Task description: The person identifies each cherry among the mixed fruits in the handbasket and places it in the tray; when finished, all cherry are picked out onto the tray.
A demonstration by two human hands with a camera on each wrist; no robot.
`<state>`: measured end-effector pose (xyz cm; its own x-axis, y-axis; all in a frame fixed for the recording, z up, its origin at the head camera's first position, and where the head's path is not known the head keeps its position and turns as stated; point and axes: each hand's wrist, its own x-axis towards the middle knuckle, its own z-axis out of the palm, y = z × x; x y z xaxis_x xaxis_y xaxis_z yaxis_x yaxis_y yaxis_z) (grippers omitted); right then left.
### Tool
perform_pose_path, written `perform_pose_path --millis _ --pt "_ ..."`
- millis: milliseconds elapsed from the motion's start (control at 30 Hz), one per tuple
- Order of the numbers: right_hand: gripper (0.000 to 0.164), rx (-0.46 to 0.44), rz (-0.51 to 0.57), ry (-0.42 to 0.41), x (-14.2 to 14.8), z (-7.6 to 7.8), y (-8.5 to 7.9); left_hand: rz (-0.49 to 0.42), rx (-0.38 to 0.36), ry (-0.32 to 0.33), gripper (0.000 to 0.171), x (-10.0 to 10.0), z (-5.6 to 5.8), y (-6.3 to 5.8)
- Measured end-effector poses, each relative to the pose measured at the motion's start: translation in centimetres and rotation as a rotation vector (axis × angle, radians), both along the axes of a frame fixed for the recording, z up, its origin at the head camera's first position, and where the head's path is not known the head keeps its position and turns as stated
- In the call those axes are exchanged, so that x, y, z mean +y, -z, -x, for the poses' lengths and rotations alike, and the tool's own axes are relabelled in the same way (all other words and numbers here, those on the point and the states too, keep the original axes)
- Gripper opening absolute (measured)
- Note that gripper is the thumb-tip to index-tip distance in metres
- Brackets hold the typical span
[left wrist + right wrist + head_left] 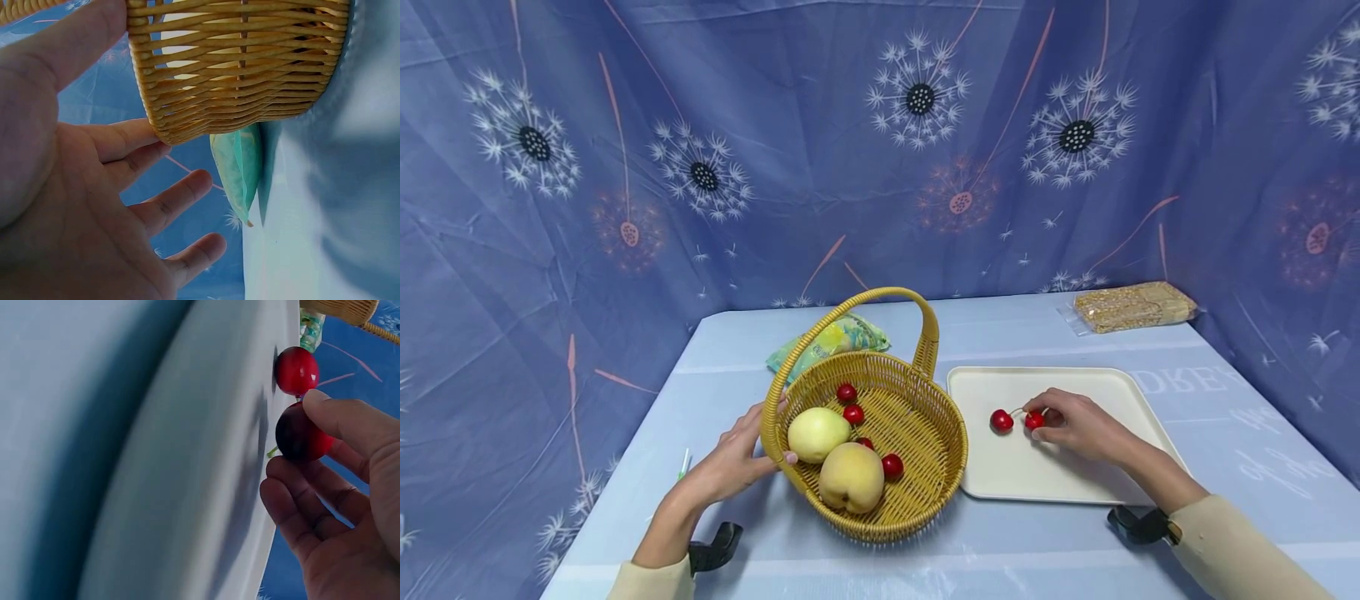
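My right hand (1078, 425) pinches a red cherry (302, 432) between thumb and fingers, low over a cream tray (1120, 387). A second cherry (1002, 422) sits just left of it on the tray, a stem showing between the two. A yellow wicker basket (925, 492) with a tall arched handle stands left of the tray. Inside it lie a pale yellow-green fruit (818, 435), a peach-like fruit (852, 477) and several cherries (892, 467). On the basket's left side rests my left hand (94, 162), thumb and index finger touching the rim, the other fingers spread and straight.
A green-and-yellow packet (850, 335) lies behind the basket. At the table's back right is a clear-wrapped tan package (1135, 307). A small pen-like object (684, 463) lies beyond the left forearm. A blue dandelion-print curtain (820, 167) hangs behind the table.
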<state>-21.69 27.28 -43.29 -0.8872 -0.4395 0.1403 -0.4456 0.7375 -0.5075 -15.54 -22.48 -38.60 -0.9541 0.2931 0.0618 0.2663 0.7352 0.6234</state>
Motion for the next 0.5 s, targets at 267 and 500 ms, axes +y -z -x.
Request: perform_pose_path --millis 267,500 --pt "0.036 -0.022 -0.059 0.016 -0.1 0.3 0.2 0.003 0.007 0.002 0.08 -0.1 0.1 0.0" --pt "0.037 0.091 -0.051 -0.012 -0.8 -0.1 -1.1 0.002 0.004 0.004 0.08 -0.1 0.1 0.0"
